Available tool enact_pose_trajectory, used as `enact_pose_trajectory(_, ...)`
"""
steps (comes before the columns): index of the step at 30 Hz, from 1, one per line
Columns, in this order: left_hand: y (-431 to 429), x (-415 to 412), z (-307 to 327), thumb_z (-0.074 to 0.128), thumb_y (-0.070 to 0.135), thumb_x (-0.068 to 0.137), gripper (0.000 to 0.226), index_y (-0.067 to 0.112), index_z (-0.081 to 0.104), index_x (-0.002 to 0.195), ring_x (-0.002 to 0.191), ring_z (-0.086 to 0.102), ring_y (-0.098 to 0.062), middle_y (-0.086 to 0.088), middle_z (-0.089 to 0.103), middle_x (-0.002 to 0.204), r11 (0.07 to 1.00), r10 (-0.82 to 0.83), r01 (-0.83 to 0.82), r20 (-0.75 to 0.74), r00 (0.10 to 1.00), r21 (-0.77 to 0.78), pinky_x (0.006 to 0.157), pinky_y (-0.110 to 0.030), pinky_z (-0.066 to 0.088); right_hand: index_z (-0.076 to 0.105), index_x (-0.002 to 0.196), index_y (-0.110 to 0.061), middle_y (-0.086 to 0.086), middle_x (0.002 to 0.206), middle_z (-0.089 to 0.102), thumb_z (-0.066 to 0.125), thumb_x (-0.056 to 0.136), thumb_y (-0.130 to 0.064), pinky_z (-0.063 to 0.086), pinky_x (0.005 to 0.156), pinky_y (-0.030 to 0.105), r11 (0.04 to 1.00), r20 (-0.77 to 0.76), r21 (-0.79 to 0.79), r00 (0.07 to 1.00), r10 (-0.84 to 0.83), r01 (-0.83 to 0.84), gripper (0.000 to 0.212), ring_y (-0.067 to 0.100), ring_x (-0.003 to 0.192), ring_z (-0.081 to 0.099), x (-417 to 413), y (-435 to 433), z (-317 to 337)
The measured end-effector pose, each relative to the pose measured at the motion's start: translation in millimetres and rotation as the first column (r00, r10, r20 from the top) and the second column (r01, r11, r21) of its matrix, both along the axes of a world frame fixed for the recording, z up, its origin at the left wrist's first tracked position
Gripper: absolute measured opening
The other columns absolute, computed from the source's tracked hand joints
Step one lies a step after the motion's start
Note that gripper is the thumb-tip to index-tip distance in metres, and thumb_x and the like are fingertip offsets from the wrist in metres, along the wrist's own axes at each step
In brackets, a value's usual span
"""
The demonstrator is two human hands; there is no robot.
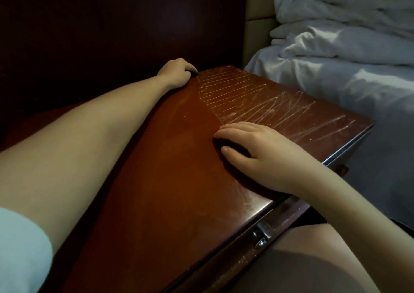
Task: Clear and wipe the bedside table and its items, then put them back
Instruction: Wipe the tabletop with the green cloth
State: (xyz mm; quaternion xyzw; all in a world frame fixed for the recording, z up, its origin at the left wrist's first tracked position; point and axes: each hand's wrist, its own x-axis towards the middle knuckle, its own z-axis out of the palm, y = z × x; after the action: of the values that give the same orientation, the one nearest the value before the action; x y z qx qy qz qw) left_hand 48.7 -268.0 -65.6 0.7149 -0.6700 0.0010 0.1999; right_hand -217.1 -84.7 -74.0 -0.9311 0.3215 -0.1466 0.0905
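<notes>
Dim room, dark wall panel (pixel 112 23) behind; your bench (pixel 156 180) is a red-brown wooden bedside top, bare apart from your hands. Its half nearer the bed shows many pale scratch lines (pixel 257 104) running toward the far right corner; the other half reads smooth and glossy.

Your left hand (pixel 175 74) lies at the far edge of the bench, against the wall panel, fingers (pixel 187 69) curled over a small dark green item (pixel 194 73). Too little of that item shows to identify it, though the curl looks like a grip on it.

Your right hand (pixel 262 151) rests palm down near the middle of the bench, just on the boundary between scratched and smooth wood. Its fingers are spread and slack, thumb out, with a dark shape beneath the palm; you cannot tell whether that is shadow or an object.

Below the near edge, a drawer front carries a metal handle (pixel 263 233). Beyond the right edge stands a bed with rumpled white bedding (pixel 336 57). A pale sleeve (pixel 20 252) covers your left upper arm.
</notes>
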Motion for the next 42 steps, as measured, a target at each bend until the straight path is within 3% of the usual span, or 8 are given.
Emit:
enact_pose_trajectory(9, 9, -1, -2, 0.037, 0.016, 0.098, 0.037, 0.025, 0.061, 0.125, 0.127, 0.044, -0.023, -0.002, 0.049, 0.138, 0.999, -0.035, 0.035, 0.032, 0.999, -0.009, 0.096, -0.031, 0.037, 0.041, 0.14, -0.026, -0.01, 0.145, 0.04, 0.036, 0.097, -0.037, 0.023, 0.113, 0.031, 1.0, -0.005, 0.009, 1.0, -0.017, 0.017, 0.045, 0.006, 0.135, 0.03, 0, 0, -1)
enact_pose_trajectory(16, 27, -2, -3, 0.039, 0.016, 0.098, 0.035, 0.023, 0.063, 0.123, 0.126, 0.044, -0.021, -0.001, 0.05, 0.135, 0.994, -0.108, 0.11, 0.069, 0.992, -0.025, 0.1, -0.032, 0.036, 0.041, 0.14, -0.026, -0.01, 0.145, 0.04, 0.036, 0.097, -0.038, 0.023, 0.113, 0.032, 1.0, -0.005, 0.002, 1.0, -0.021, 0.021, 0.045, 0.006, 0.136, 0.03, 0, -1, -2)
enact_pose_trajectory(20, 42, 0, -6, 0.042, 0.02, 0.098, 0.032, 0.029, 0.063, 0.12, 0.126, 0.042, -0.02, 0.003, 0.05, 0.133, 0.985, -0.169, 0.171, 0.072, 0.983, -0.021, 0.101, -0.032, 0.034, 0.041, 0.14, -0.026, -0.009, 0.145, 0.039, 0.037, 0.097, -0.037, 0.022, 0.113, 0.029, 1.0, -0.006, 0.003, 1.0, -0.021, 0.021, 0.044, 0.006, 0.136, 0.03, 0, -1, -2)
enact_pose_trajectory(26, 91, -11, -7, 0.046, 0.017, 0.097, 0.03, 0.027, 0.064, 0.119, 0.122, 0.044, -0.014, 0.006, 0.053, 0.128, 0.957, -0.287, 0.289, 0.068, 0.956, -0.029, 0.096, -0.022, 0.03, 0.042, 0.14, -0.025, -0.008, 0.145, 0.04, 0.039, 0.097, -0.036, 0.022, 0.112, 0.026, 1.0, -0.008, 0.013, 1.0, -0.022, 0.022, 0.043, 0.007, 0.135, 0.03, 0, 0, -2)
enact_pose_trajectory(33, 173, -37, -3, 0.05, 0.016, 0.096, 0.031, 0.036, 0.062, 0.117, 0.117, 0.043, -0.008, 0.016, 0.051, 0.119, 0.893, -0.448, 0.447, 0.012, 0.894, 0.044, 0.099, -0.023, 0.028, 0.042, 0.139, -0.025, -0.007, 0.144, 0.041, 0.039, 0.098, -0.034, 0.021, 0.11, 0.023, 1.0, -0.012, 0.001, 1.0, -0.021, 0.021, 0.043, 0.007, 0.135, 0.031, 0, 1, 0)
enact_pose_trajectory(35, 194, -44, -5, 0.049, 0.017, 0.096, 0.032, 0.038, 0.061, 0.117, 0.116, 0.041, -0.004, 0.019, 0.05, 0.118, 0.883, -0.468, 0.467, 0.014, 0.884, 0.04, 0.096, -0.017, 0.027, 0.042, 0.139, -0.025, -0.007, 0.144, 0.042, 0.039, 0.098, -0.034, 0.021, 0.109, 0.023, 1.0, -0.011, 0.002, 1.0, -0.022, 0.022, 0.043, 0.006, 0.134, 0.032, 0, 1, 0)
enact_pose_trajectory(38, 203, -45, -6, 0.049, 0.017, 0.097, 0.032, 0.037, 0.061, 0.118, 0.117, 0.04, -0.004, 0.019, 0.05, 0.119, 0.878, -0.478, 0.477, 0.018, 0.878, 0.039, 0.093, -0.009, 0.024, 0.042, 0.139, -0.025, -0.007, 0.144, 0.042, 0.04, 0.098, -0.033, 0.022, 0.109, 0.023, 1.0, -0.007, 0.002, 1.0, -0.026, 0.026, 0.043, 0.006, 0.134, 0.032, 0, 1, 0)
enact_pose_trajectory(42, 192, -41, -5, 0.05, 0.015, 0.096, 0.032, 0.036, 0.063, 0.116, 0.116, 0.044, -0.005, 0.015, 0.053, 0.119, 0.856, -0.515, 0.514, 0.002, 0.857, 0.046, 0.096, -0.013, 0.026, 0.042, 0.14, -0.026, -0.008, 0.144, 0.042, 0.039, 0.098, -0.034, 0.02, 0.109, 0.021, 1.0, -0.013, 0.0, 1.0, -0.023, 0.023, 0.043, 0.006, 0.134, 0.032, 0, 1, -2)
